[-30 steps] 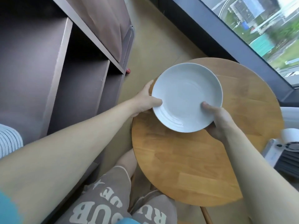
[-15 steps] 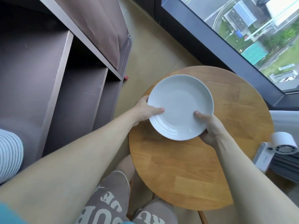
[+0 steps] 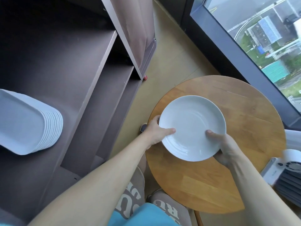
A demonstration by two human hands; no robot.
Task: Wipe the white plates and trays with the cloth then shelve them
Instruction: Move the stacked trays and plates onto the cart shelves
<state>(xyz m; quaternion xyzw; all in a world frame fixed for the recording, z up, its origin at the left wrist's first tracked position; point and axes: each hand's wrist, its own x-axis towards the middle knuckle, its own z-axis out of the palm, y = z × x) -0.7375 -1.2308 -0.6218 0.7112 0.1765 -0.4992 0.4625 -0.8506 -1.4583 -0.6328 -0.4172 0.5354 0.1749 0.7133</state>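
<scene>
item 1, shelf unit [image 3: 68, 66]: dark, open compartments, standing to my left of the seated person.

item 2, table [image 3: 254, 121]: round, wooden, sitting by the window.

item 3, trays [image 3: 21, 123]: a white nested stack is lying on a shelf board at the far left.

item 4, plate [image 3: 193, 126]: white, shallow and glazed, it is hanging face up over the left part of the table. i am not seeing whether its base is touching the wood. i am judging it stiff, moderately heavy, slick on the glaze and breakable if dropped. i am rating opposite points of the rim as the safest hold, thumb on top and fingers beneath.

item 5, right hand [image 3: 225, 150]: it is gripping the plate's near right rim, thumb lying on the inner face, fingers going underneath, forearm reaching in from the lower right.

item 6, left hand [image 3: 154, 133]: it is pinching the left rim, thumb pointing across the well, fingers curling behind the edge, arm stretching long from the lower left.

note: i am finding no cloth in view.
</scene>
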